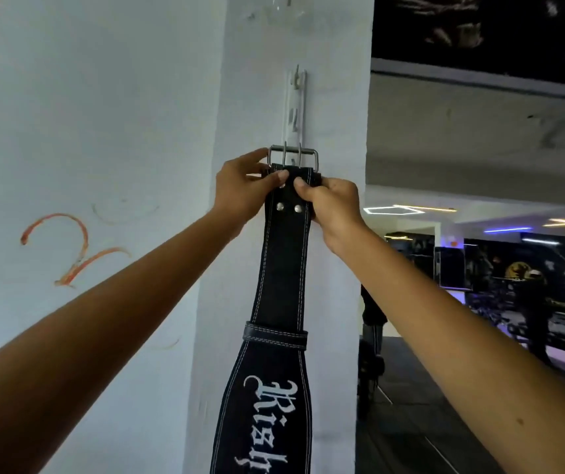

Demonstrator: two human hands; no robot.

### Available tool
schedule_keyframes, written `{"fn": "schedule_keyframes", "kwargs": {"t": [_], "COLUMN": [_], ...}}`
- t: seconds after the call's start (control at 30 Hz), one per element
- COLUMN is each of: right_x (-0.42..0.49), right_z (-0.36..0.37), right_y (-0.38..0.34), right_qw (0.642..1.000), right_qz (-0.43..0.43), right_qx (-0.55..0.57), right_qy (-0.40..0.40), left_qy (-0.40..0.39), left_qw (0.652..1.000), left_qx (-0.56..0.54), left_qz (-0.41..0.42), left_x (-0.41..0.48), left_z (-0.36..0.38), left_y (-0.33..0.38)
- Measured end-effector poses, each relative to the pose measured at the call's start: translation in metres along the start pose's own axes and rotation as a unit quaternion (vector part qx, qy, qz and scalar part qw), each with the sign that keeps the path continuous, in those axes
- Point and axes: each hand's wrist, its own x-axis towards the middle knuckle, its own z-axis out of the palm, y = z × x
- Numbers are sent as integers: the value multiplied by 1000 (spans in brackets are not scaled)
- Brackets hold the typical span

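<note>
— Forearms [109,333] stretch up; holding what?
— Left hand [240,191] pinches the belt [282,268] at its top edge beside the buckle [293,155]; right hand [334,206] clamps the opposite edge. It hangs down the white pillar [335,131], at the foot of the hook rail [296,104].

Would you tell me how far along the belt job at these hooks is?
Done: the black belt is up, its buckle level with the foot of the white hook rail. In hand: left hand and right hand both grip its end under the buckle. Left: seating the buckle on a hook, which I cannot confirm, and letting go.
</note>
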Motion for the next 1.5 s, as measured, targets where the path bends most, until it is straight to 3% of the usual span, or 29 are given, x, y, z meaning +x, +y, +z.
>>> {"fn": "schedule_keyframes", "kwargs": {"t": [0.13, 0.33, 0.63, 0.9, 1.13, 1.27, 1.5], "right_x": [-9, -24, -57, -136, -249, -330, -448], "right_z": [-3, -4, -12, -36, -56, -65, -72], "right_y": [4, 16, 22, 82, 145, 185, 265], "right_qw": [998, 996, 989, 978, 960, 973, 974], "right_qz": [40, -8, -54, -134, -195, -130, 73], "right_qx": [-31, -69, -124, -163, -202, -188, -195], "right_qy": [39, 47, 62, 14, -9, -40, -85], "left_qy": [10, -16, 21, -9, -23, -39, -65], "left_qw": [999, 998, 995, 975, 955, 939, 891], "left_qx": [14, 53, 100, 221, 293, 315, 277], "left_qz": [-40, 3, 9, 9, -47, -132, -354], "left_x": [-8, -26, -61, -171, -296, -385, -523], "left_z": [10, 10, 12, 22, 10, -6, -27], "left_y": [-3, -18, -15, -32, -57, -84, -133]}}
